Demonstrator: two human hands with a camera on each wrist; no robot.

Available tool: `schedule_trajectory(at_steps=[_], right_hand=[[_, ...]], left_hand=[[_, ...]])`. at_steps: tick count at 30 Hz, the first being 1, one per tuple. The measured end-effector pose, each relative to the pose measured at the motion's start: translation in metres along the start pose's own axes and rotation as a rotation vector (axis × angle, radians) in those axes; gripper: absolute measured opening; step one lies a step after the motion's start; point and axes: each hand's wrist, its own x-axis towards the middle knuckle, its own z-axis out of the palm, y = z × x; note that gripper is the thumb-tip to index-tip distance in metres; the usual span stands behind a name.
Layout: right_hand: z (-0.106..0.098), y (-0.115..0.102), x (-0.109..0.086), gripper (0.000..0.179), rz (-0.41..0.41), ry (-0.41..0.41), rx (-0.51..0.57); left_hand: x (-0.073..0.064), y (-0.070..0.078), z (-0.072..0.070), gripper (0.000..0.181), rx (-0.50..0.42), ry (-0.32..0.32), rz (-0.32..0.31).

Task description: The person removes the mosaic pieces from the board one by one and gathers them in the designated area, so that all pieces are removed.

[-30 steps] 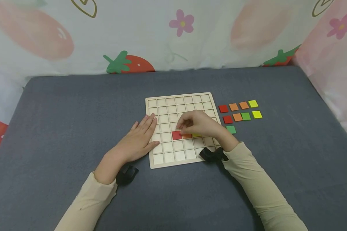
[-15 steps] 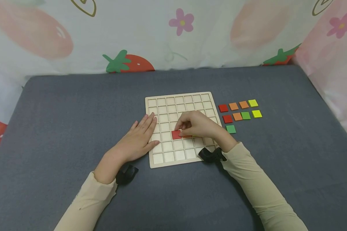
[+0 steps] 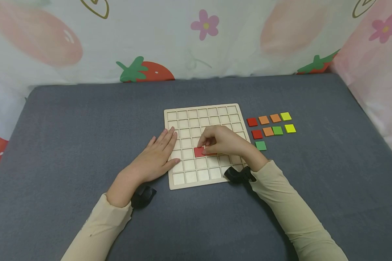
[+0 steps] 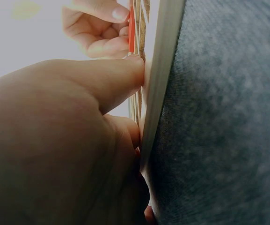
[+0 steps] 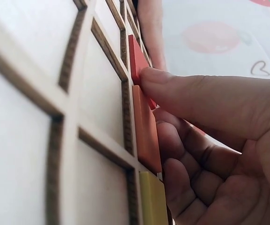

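Observation:
A pale wooden grid board lies on the dark grey tabletop. My left hand rests flat across its left edge, fingers stretched out; the left wrist view shows the thumb against the board. Over the grid's middle, my right hand pinches a red square tile between thumb and fingers, at a cell of the grid. In the right wrist view, an orange tile and a yellow tile sit in line after the red one. From the head, the right hand mostly hides those two.
Loose tiles lie right of the board: red ones, orange ones, green ones and yellow ones. A black wrist device overhangs the board's lower right corner. A printed curtain hangs behind the table.
My right hand has shifted slightly left over the red tile, covering more of the orange and yellow tiles. The left hand stays in place.

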Motion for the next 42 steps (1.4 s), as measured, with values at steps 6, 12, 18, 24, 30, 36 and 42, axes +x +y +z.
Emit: schedule_trajectory(at_steps=[6, 12, 18, 24, 30, 36, 42], right_hand=[[-0.0002, -0.0005, -0.0003, 0.012, -0.005, 0.001, 0.015], [-0.0004, -0.0026, -0.0012, 0.011, -0.013, 0.015, 0.032], [0.0001, -0.0028, -0.0016, 0.009, -0.010, 0.027, 0.051], [0.0014, -0.0026, -0.0010, 0.007, -0.013, 0.035, 0.059], [0.0016, -0.0036, -0.0013, 0.005, -0.017, 0.040, 0.085], [0.0013, -0.0032, -0.0016, 0.006, -0.019, 0.042, 0.092], [0.0013, -0.0032, -0.0021, 0.005, -0.024, 0.045, 0.090]], left_hand=[[0.0002, 0.0002, -0.0002, 0.074, 0.002, 0.000, 0.002], [0.0003, 0.0006, -0.0005, 0.074, 0.004, -0.006, -0.001], [0.0002, 0.0006, -0.0004, 0.074, 0.006, -0.005, 0.000], [-0.0002, 0.0006, -0.0003, 0.074, 0.006, -0.004, 0.002], [-0.0004, 0.0007, -0.0003, 0.074, 0.004, -0.004, 0.001], [-0.0002, 0.0006, -0.0008, 0.073, 0.002, -0.005, 0.000], [-0.0011, 0.0014, -0.0014, 0.073, 0.000, 0.005, 0.005]])
